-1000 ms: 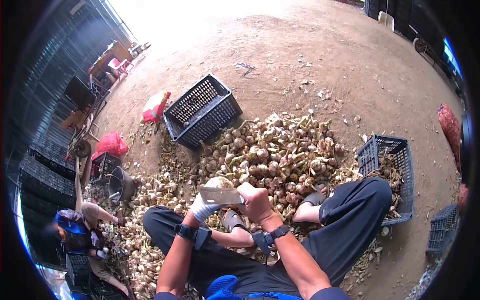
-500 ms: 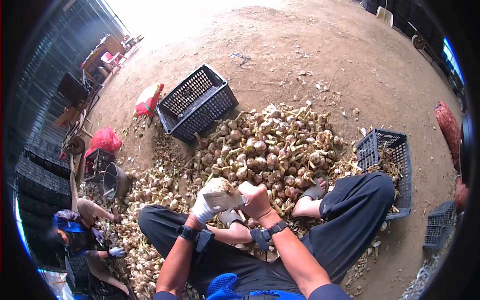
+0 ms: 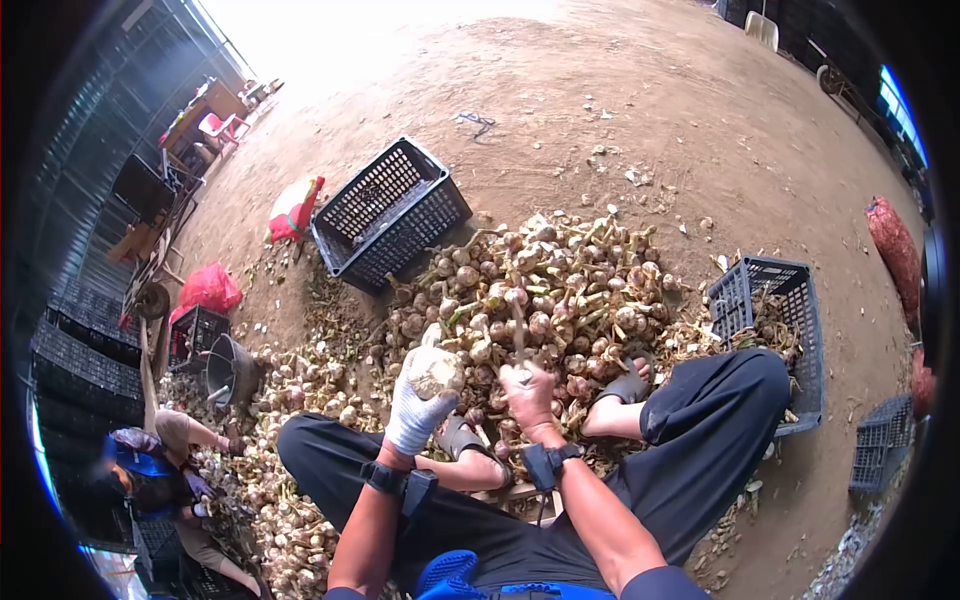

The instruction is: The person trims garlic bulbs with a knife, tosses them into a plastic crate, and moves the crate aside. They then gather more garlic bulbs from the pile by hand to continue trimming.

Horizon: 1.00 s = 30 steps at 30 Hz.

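My left hand [image 3: 420, 400], in a white glove, is closed around a garlic bulb [image 3: 441, 377] whose pale cut side faces up. To its right my bare right hand [image 3: 530, 396] grips a knife [image 3: 518, 335]. The blade points away from me and looks thin, seen nearly edge-on; the handle is mostly hidden in the fist. Both hands are above my feet at the near edge of a large heap of garlic bulbs [image 3: 545, 290] with stalks on. The blade is apart from the held bulb.
A black plastic crate [image 3: 400, 245] stands beyond the heap. Another crate [image 3: 762, 270] with garlic trimmings is by my right knee. At left a person [image 3: 150, 465] sits among more garlic bulbs [image 3: 300, 535], near a dark bucket [image 3: 232, 370]. Red mesh sacks [image 3: 893, 255] lie at far right.
My hands have moved apart. The knife, whose broad blade lay across by the bulb, has swung right and now points forward. The other person's gloved hand has drawn back.
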Tool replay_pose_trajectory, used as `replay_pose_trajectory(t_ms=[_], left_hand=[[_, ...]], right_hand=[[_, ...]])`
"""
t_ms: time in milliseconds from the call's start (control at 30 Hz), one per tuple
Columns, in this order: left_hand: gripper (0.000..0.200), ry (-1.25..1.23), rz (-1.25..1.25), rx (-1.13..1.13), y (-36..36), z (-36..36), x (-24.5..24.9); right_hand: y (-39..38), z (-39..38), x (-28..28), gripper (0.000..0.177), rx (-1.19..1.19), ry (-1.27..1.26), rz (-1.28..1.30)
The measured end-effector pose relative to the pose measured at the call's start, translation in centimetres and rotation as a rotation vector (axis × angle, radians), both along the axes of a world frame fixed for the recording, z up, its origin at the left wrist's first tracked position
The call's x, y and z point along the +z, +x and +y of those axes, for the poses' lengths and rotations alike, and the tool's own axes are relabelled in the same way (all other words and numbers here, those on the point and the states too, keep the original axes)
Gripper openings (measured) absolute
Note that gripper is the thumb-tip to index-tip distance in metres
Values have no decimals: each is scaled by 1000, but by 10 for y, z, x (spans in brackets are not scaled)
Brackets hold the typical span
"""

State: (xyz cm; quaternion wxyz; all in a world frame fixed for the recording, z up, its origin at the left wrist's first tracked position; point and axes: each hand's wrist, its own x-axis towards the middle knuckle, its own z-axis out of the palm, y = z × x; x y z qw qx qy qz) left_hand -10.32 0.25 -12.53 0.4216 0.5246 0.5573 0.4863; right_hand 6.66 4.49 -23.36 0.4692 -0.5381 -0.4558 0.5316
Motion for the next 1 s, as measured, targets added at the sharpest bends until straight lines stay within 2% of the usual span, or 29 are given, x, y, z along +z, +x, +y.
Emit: replay_pose_trajectory(t_ms=[67, 100, 133, 200, 233, 300, 400, 433, 467, 500, 567, 600, 700, 733, 800, 900, 1000], left_hand=[[57, 18, -248, 29, 8, 3, 2], [59, 18, -294, 5, 5, 5, -5], [65, 39, -186, 35, 0, 8, -14], [70, -38, -36, 35, -1, 8, -9], [70, -35, -37, 39, 1, 6, -6], [73, 39, -507, 73, 14, 0, 17], [81, 206, 45, 7, 1, 11, 35], [75, 192, 406, 40, 2, 5, 42], [63, 399, 746, 43, 2, 10, 41], [59, 353, 794, 20, 0, 10, 30], [49, 307, 896, -26, -2, 12, 5], [40, 315, 948, 55, 1, 11, -5], [29, 118, 669, 204, -5, 11, -23], [26, 60, 581, 222, -11, 10, -25], [28, 34, 586, 199, -19, 10, -27], [29, 3, 515, 199, -22, 6, -28], [29, 35, 607, 156, -24, 2, -24]], right_hand=[[-15, -10, 8, 18, 167, -216, 360], [-17, -15, 21, 17, 237, -347, 584], [-17, -19, 34, 16, 309, -481, 807], [-18, -16, 38, 15, 346, -486, 858], [-18, -13, 41, 14, 380, -485, 914], [-12, -7, 48, 12, 360, -434, 905], [-3, 4, 49, 10, 274, -313, 916], [-1, 7, 48, 9, 258, -252, 817], [1, 10, 50, 9, 243, -191, 717], [1, 11, 48, 9, 246, -194, 715], [3, 15, 46, 12, 287, -44, 466], [3, 15, 49, 12, 289, -46, 461], [5, 11, 58, 22, 277, 156, 55], [5, 10, 60, 22, 278, 156, 55], [3, 9, 62, 24, 322, 476, -128], [-4, 3, 52, 25, 360, 410, -181], [-8, -3, 27, 24, 374, 405, -250]])
